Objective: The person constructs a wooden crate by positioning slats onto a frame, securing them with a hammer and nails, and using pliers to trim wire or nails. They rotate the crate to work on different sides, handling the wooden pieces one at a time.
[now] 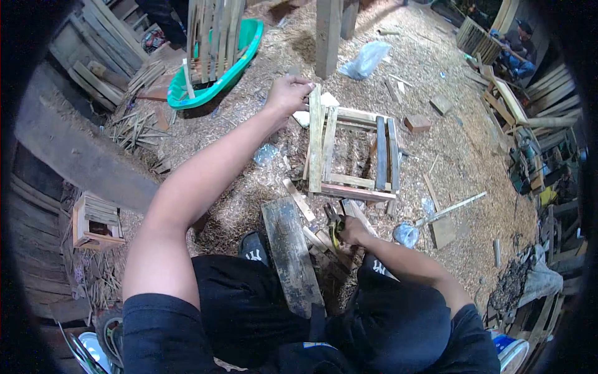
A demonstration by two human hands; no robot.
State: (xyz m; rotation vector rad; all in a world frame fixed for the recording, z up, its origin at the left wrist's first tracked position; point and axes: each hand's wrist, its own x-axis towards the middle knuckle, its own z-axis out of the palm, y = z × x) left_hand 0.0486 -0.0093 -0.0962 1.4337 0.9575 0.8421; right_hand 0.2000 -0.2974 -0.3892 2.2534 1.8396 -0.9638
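Note:
In the head view, a small slatted wooden frame (357, 181) stands on the ground ahead, with two dark slats (381, 153) on its right side. My left hand (288, 95) is closed at the top end of a pale slat (316, 140) on the frame's left side. Lower down, my right hand (355, 231) is wrapped round pliers (335, 225) with yellowish handles, near the frame's bottom edge. A worn plank (291, 255) lies between my legs, with wood offcuts (321, 240) beside it.
A green basin (215, 93) holding slats is at the upper left. A wooden post (328, 37) rises behind the frame. Plastic bags (367, 60), a brick-like block (417, 123) and sticks lie on the shavings. Another person (520, 50) sits at the upper right.

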